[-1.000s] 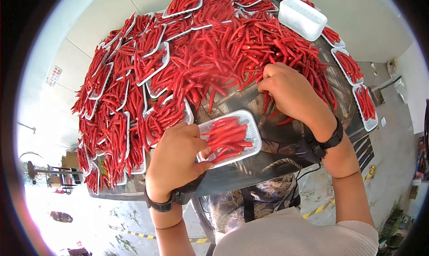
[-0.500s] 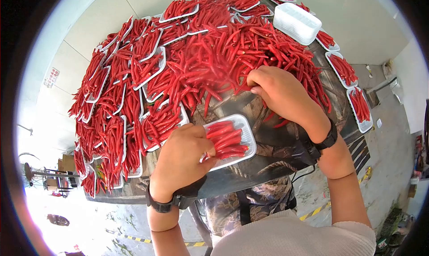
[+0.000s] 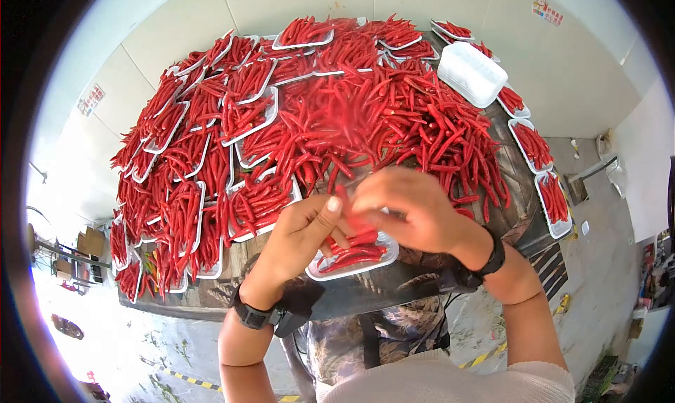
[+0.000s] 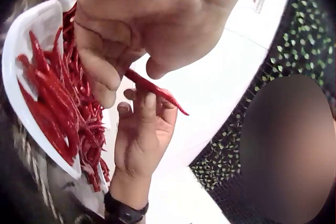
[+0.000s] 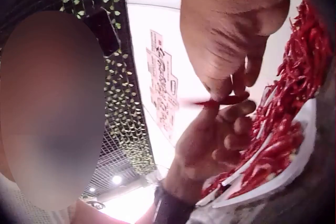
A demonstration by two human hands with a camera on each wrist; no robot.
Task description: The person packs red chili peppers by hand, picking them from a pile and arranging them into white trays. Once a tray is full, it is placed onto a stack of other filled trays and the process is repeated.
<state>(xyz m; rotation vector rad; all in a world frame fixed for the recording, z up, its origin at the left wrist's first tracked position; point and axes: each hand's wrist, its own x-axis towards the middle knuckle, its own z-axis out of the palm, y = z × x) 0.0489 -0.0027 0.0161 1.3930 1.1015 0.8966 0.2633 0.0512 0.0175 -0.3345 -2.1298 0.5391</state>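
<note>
One red chili pepper [image 4: 157,90] is held between the two hands above a white plastic tray [image 3: 351,271]. My left hand [image 3: 301,238] pinches it with its thumb raised, beside the tray's left end. Over the tray's far side, my right hand [image 3: 415,210] grips the same chili with thumb and fingers, blurred by motion in the head view. In the right wrist view, the left thumb tip sits right by the chili below the right fingertips. Several red chilies [image 3: 358,252] lie side by side in the tray, partly covered by the hands.
A large heap of loose chilies [image 3: 429,115] spreads across the table beyond the hands. Filled trays [image 3: 266,210] crowd the left side, some overlapping. A stack of white trays [image 3: 472,76] stands at the back right, and filled trays [image 3: 554,199] line the right edge.
My right hand has come from the heap toward the left hand, bringing a chili over the tray. My left hand has let go of the tray's edge and risen to the chili.
</note>
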